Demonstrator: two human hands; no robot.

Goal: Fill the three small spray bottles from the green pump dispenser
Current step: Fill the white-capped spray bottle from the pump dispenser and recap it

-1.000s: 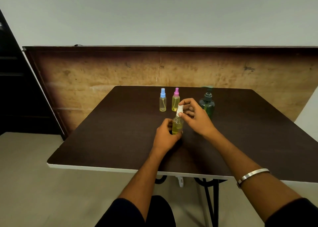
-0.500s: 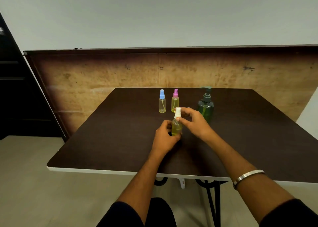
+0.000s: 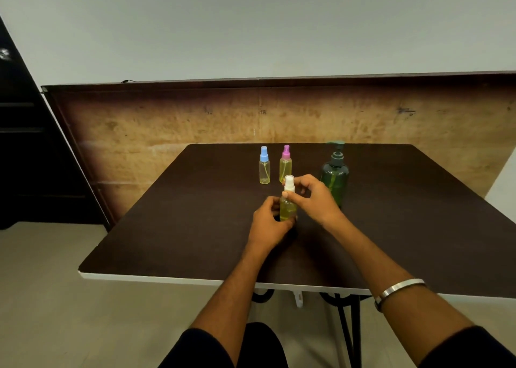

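While capping: left hand grips white-capped bottle steady on worktop; right hand pinches its cap
Others: dispenser at 1 o'clock

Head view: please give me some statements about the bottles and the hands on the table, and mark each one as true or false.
1. The left hand grips the body of the white-capped bottle. True.
2. The right hand presses the pump of the green dispenser. False: its fingers pinch the white cap of the bottle in front; the dispenser stands untouched behind it.
3. The blue-capped bottle and the pink-capped bottle stand upright side by side. True.
4. The blue-capped bottle holds more liquid than the pink-capped one. False: the blue one has only a little at the bottom, the pink one is much fuller.
5. The bracelet is on the left wrist. False: on the right.
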